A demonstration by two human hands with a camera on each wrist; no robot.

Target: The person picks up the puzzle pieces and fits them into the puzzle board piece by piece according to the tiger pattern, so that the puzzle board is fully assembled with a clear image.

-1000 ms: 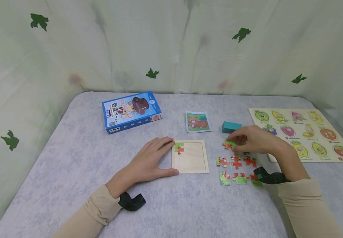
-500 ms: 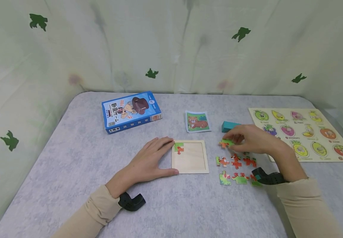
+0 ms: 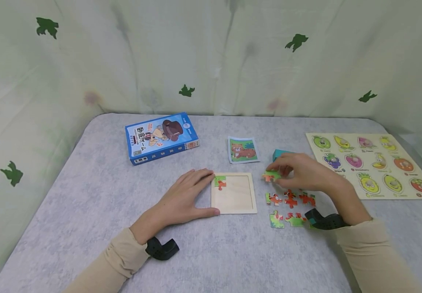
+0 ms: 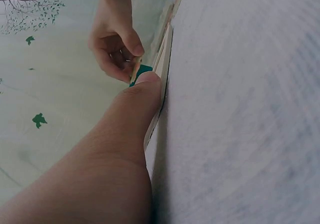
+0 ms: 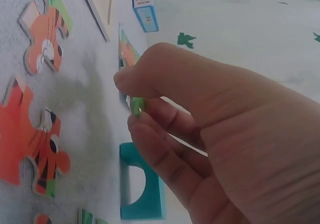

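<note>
My right hand (image 3: pixel 304 173) pinches a green-and-orange jigsaw piece (image 3: pixel 270 176) between thumb and fingers, to the right of a small square wooden puzzle tray (image 3: pixel 253 193). In the right wrist view the held piece (image 5: pixel 137 105) is mostly hidden by the fingers. One green-and-orange corner piece (image 3: pixel 219 182) lies in the tray's upper left corner. My left hand (image 3: pixel 181 199) rests at the tray's left side, fingertips at the upper left corner and thumb on the lower left. Below the right hand lie two rows of loose jigsaw pieces (image 3: pixel 290 199), orange with green, some partly hidden.
A picture card of a brown bear (image 3: pixel 243 150) lies behind the tray. Close behind the right hand stands a teal block with an arched cutout (image 5: pixel 155 196). A blue game box (image 3: pixel 162 138) is at back left, a fruit puzzle board (image 3: pixel 375 162) at right.
My right hand has moved left toward the tray, carrying the pinched jigsaw piece away from its earlier spot. My left hand and the tray have stayed in place.
</note>
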